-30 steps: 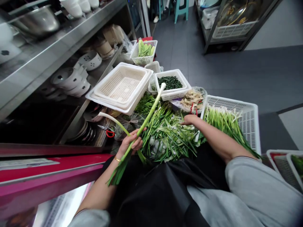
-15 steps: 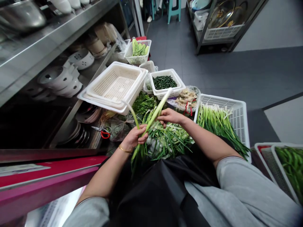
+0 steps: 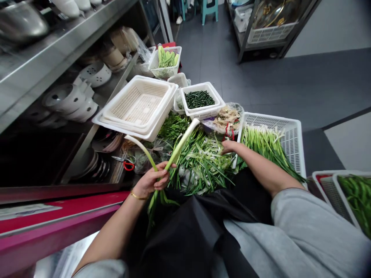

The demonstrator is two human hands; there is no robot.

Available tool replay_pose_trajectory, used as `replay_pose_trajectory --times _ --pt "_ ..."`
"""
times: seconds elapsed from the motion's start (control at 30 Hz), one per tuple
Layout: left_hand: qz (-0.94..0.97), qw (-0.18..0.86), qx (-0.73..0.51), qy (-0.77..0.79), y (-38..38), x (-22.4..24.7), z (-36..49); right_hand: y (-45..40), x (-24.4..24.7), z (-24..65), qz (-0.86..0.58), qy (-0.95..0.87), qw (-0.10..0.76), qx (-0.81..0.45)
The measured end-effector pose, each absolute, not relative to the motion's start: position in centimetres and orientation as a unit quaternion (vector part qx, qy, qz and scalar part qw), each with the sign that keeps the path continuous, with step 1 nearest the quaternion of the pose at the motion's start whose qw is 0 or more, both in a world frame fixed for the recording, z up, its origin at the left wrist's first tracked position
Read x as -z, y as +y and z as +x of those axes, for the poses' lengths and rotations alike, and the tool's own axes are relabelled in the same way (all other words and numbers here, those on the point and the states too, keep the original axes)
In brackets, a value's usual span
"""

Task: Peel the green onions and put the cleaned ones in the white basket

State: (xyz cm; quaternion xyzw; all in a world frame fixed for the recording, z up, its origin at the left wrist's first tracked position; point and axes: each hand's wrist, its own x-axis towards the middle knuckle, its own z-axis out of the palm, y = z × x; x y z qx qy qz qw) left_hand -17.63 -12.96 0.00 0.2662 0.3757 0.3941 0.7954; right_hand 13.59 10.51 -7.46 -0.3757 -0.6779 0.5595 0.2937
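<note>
My left hand (image 3: 156, 178), a gold bangle at its wrist, is closed around two scallions. The thicker scallion (image 3: 182, 145) leans up to the right with its white end outermost. A thinner, curved one (image 3: 141, 147) points up to the left, and green leaves hang below the fist. My right hand (image 3: 229, 147) is at the right edge of a heap of loose scallion leaves (image 3: 207, 166), beside a white basket (image 3: 292, 143) of scallions laid in a row (image 3: 262, 148). Its fingers point down and are mostly hidden, so what they hold does not show.
Stacked white baskets (image 3: 106, 120) stand left of a basket of dark green chillies (image 3: 199, 99). Red-handled scissors (image 3: 128, 165) lie by the shelf at left. A basket of green peppers (image 3: 355, 193) is at lower right; a metal rack (image 3: 243, 46) stands farther back.
My right hand has left the thick scallion and moved right and down to the leaf heap. My left hand has shifted left and down with both scallions, which now spread apart.
</note>
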Motion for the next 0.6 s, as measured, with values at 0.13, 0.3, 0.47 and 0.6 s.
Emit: replay_pose_trajectory --times 0.13,0.3,0.47,0.6 --pt "0.282 0.814 -0.367 0.351 -11.3 0.5 -16.1 6.6 4.5 7.4 -0.287 -0.622 0.237 -0.689" --pt "0.332 0.746 -0.369 0.444 -8.4 0.4 -12.9 4.3 1.2 3.3 -0.254 -0.577 0.223 -0.744" --pt "0.318 0.746 -0.389 0.436 -6.9 -0.6 -14.6 8.5 0.4 9.9 -0.294 -0.613 0.229 -0.697" --pt "0.296 0.668 -0.534 0.424 -6.9 -1.1 -19.4 11.4 4.1 15.5 -0.364 -0.627 0.229 -0.650"
